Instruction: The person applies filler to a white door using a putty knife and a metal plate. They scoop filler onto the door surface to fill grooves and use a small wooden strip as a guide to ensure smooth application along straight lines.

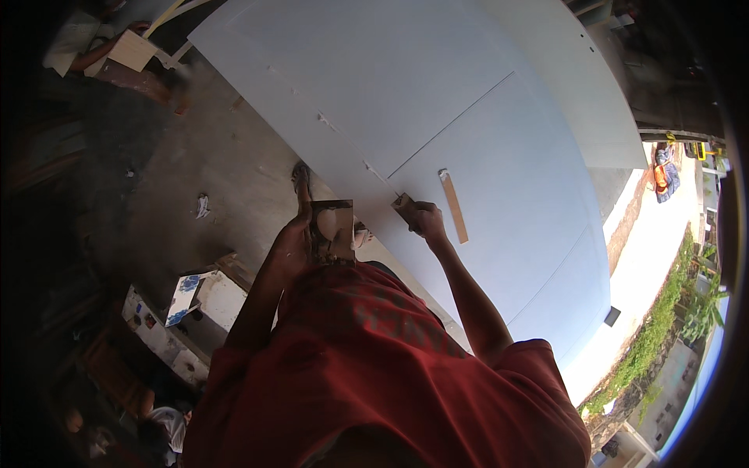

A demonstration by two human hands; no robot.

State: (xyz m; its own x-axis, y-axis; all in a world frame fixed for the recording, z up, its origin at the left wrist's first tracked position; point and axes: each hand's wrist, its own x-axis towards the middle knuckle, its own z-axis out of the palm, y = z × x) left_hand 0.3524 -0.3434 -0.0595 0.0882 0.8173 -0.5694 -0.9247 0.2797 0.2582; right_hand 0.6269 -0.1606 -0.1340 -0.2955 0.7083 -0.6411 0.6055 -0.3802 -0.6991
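Observation:
A large pale blue-grey panel [484,132] lies in front of me. Along it runs a line with small white dabs of what looks like filler. My right hand [427,221] is closed round a brownish scraper [403,209], whose far end is at or just above the panel near that line; contact is hard to tell. Close to my body, my left hand [293,240] grips a square brown board [342,248] by its left side. A pale lump, seemingly filler, sits on the board. To the right of the scraper a thin wooden strip [454,207] lies on the panel, white-smeared at its far end.
At the far left another person's arm [97,58] is beside a light wooden board [133,50]. Grey floor [226,148] with scraps stretches left of the panel. A white box-like piece [222,300] stands lower left. Sunlit ground and plants [655,327] lie beyond the right edge.

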